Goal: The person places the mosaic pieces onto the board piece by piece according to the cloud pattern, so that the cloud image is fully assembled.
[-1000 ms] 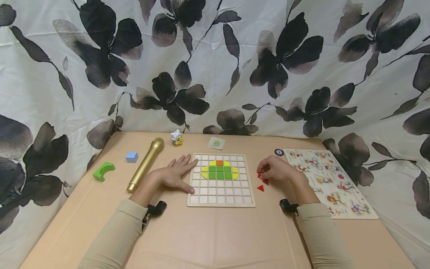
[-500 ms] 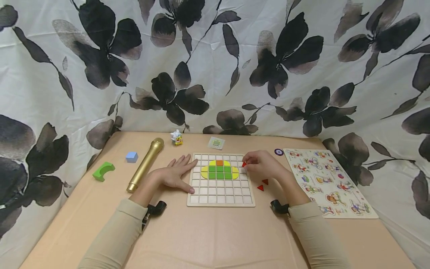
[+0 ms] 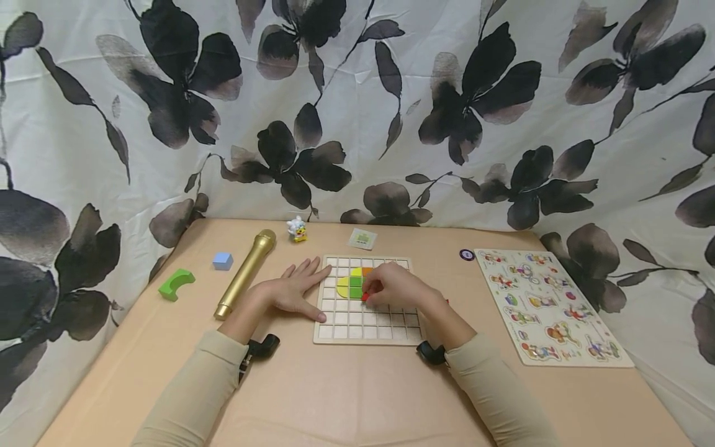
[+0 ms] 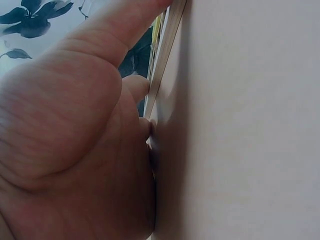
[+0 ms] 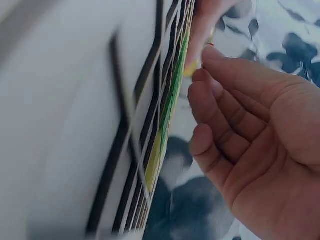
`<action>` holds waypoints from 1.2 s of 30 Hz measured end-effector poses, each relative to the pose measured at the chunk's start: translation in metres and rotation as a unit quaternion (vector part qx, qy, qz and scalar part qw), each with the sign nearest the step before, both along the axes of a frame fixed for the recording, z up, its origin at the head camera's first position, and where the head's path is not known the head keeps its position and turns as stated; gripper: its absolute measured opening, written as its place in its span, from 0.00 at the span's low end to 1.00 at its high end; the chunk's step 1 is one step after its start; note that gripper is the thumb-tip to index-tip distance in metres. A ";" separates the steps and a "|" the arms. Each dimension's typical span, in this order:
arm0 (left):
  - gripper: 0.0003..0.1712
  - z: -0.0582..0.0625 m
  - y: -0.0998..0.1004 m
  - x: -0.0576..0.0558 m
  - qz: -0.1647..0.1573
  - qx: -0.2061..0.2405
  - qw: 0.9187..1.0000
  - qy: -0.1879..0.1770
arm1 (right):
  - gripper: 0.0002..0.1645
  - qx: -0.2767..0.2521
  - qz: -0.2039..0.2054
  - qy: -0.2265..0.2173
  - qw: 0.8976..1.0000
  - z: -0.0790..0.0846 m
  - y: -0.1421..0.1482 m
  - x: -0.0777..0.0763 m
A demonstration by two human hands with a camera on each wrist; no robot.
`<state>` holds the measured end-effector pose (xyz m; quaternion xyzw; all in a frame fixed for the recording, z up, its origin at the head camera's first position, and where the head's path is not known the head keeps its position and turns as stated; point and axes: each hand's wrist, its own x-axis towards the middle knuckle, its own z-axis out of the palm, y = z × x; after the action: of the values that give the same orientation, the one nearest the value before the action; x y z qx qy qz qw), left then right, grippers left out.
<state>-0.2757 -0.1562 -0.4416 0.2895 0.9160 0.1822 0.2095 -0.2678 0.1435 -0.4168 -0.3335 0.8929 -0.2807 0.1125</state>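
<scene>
A white gridded board (image 3: 346, 334) lies in the middle of the table, bearing green tiles (image 3: 355, 282), rounded yellow tiles (image 3: 343, 287) and an orange tile (image 3: 366, 270). My left hand (image 3: 290, 293) rests at the board's left side, fingers spread and straight, its thumb (image 4: 107, 35) at the board's edge in the left wrist view. Over the tiles, my right hand (image 3: 396, 287) pinches a small red triangular piece (image 3: 365, 297) between thumb and fingertips. Part of the tile pattern is hidden under that hand. In the right wrist view its other fingers (image 5: 202, 140) are curled beside the board.
On the left lie a golden microphone (image 3: 246, 273), a blue block (image 3: 222, 261) and a green arch block (image 3: 175, 284). A small figurine (image 3: 297, 230) and a patterned card (image 3: 362, 239) are behind the board. To the right are a picture board (image 3: 558, 310) and a dark round disc (image 3: 467, 254).
My right hand has picked up a red triangle from the right of the board and carried it left over the tiles. The left hand has stayed in place at the board's edge.
</scene>
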 end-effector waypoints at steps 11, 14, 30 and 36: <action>0.72 0.002 0.001 0.001 0.004 0.002 1.000 -0.004 | 0.07 0.035 0.028 -0.015 0.999 -0.005 -0.022 0.005; 0.72 0.003 0.000 0.001 0.004 0.000 1.000 -0.001 | 0.07 0.031 0.033 -0.021 0.999 -0.006 -0.022 0.005; 0.72 0.001 0.000 0.001 0.002 0.002 1.000 0.003 | 0.18 -0.026 0.029 0.003 0.999 0.006 0.012 0.004; 0.72 -0.001 0.001 -0.001 0.001 -0.002 1.000 0.004 | 0.23 -0.044 -0.026 0.002 0.999 0.020 0.047 0.008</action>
<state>-0.2767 -0.1557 -0.4426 0.2884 0.9177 0.1791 0.2063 -0.2596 0.1902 -0.3969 -0.3152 0.8885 -0.3215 0.0886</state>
